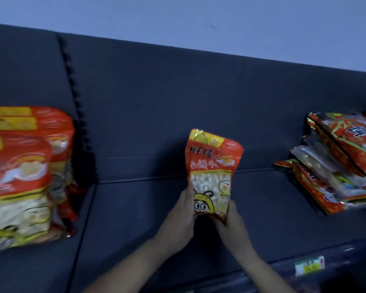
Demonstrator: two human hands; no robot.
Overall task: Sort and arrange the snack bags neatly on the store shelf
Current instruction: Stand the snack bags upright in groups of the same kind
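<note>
**Dark grey shelf (135, 208): one snack bag (211, 172) held upright, mid-span**

Dark grey back panel (178, 102) behind the shelf, same colour; pale bluish wall (178, 13) above. Dim light, some blur toward the left edge.

Position of snack bag: middle of the shelf, between two lots of stock, well apart from both. Upright, front toward the camera, leaning slightly right. Red-orange print, yellow top corner, clear window with small pale pieces inside, cartoon bee face low on the front. Bottom edge hidden behind fingers; cannot tell whether resting on the shelf or lifted off it.

Grip, left hand (178, 223): curled round the lower left edge of the bag, thumb lying up the front beside the bee face.

Grip, right hand (232, 225): closed on the lower right corner, thumb in front, fingers behind. Bare forearms entering from the bottom of the view.

Stock, left group (23, 176): same red-orange print as the held bag, standing upright one behind another, packed close, at the far left against the panel. Too blurred for a count.

Stock, right pile (336, 166): red-and-gold bags and clear-windowed ones, lying flat or slanted, overlapping untidily, partly cut by the frame edge.

Front lip, lower right: label strip (309, 266) with a green-and-white tag; print unreadable.
</note>
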